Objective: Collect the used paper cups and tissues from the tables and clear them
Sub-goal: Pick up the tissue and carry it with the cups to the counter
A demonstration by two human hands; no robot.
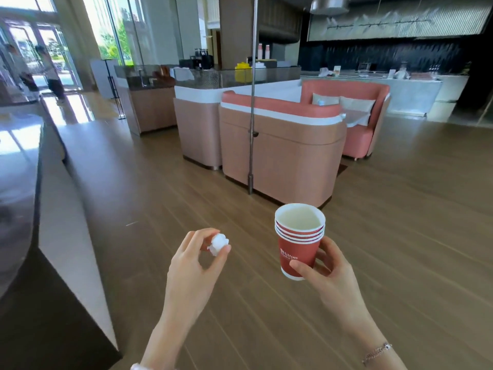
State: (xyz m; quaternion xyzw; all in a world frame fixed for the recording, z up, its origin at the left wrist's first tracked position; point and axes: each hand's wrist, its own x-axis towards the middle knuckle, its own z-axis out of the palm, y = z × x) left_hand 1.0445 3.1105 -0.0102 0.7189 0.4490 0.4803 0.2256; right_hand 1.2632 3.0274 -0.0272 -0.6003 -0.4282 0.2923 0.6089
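Carrying step, collection apparently done. The right hand (329, 271) closes its grip on the base of the cups (299, 240), a nested stack of red, white-rimmed paper cones; the topmost looks empty. Left of the cups, at like height, the left hand (193, 263) pinches a tissue (219, 243), a crumpled white wad, between fingertips. Both hang above the plank floor (400, 236). Beyond the cups stands a salmon booth (282, 145). No bin is visible; the next move, by judgement, calls for finding one while keeping the stack upright.
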